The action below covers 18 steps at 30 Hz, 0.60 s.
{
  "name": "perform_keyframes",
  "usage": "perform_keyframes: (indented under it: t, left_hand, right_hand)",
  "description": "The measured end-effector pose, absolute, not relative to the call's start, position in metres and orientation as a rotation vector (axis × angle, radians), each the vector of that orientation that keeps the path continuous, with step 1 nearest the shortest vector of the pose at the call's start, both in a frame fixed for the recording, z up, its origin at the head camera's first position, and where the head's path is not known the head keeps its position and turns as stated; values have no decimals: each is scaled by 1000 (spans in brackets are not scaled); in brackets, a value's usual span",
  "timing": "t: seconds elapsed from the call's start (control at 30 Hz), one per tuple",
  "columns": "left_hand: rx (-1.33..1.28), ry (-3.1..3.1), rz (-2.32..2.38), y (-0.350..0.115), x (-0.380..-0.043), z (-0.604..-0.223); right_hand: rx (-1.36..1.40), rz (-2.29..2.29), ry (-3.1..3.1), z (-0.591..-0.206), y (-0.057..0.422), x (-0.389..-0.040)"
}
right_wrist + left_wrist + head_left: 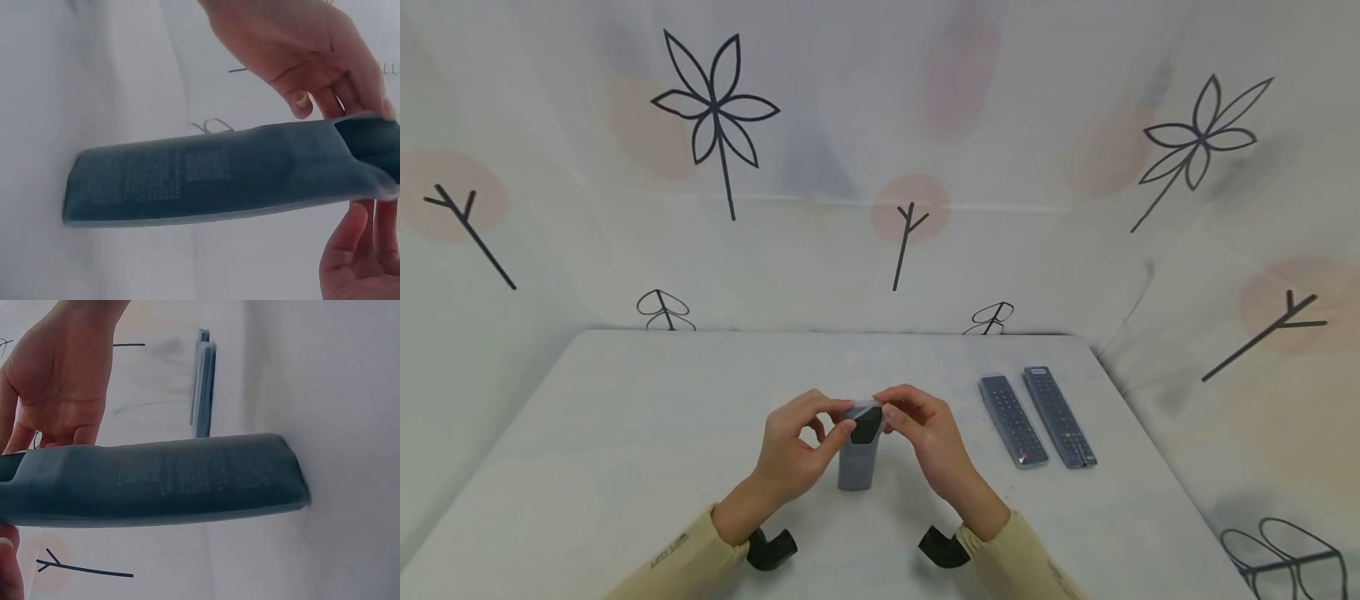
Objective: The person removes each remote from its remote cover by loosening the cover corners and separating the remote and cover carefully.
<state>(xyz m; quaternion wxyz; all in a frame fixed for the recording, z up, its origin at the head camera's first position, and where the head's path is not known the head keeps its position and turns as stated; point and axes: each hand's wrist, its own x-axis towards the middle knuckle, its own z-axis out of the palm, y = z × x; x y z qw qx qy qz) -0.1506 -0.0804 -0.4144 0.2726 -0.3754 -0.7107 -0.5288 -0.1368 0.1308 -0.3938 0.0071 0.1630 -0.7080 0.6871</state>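
Note:
A remote control in a bluish translucent cover (855,468) stands upright on the table, its back with faint print showing in the left wrist view. At its upper end the cover has a slanted opening, where the dark remote (372,142) shows. My left hand (793,450) pinches the upper left edge between thumb and forefinger. On the opposite side my right hand (937,446) pinches the upper right corner of the cover. The lower end touches the table. The remote's button side is hidden.
Two more remotes lie on the right of the white table (625,433): a shorter one (1012,420) and a longer one (1060,417), side by side with buttons up. Patterned cloth (820,267) hangs behind the table's far edge. Black wrist mounts (772,550) project below the sleeves.

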Motion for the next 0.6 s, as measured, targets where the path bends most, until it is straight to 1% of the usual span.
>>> perform_keyframes:
  t: [0.13, 0.3, 0.6]
  left_hand:
    - [-1023, -1916, -1340, -82, -151, -412]
    - [-1045, -1874, -1266, -82, -152, -410]
    - [-1021, -1867, -1329, -82, -154, -411]
  right_hand:
    - [572, 2101, -2197, -391, 129, -133]
    - [546, 2084, -2210, -393, 127, -131]
    - [514, 2127, -2194, -398, 127, -130]
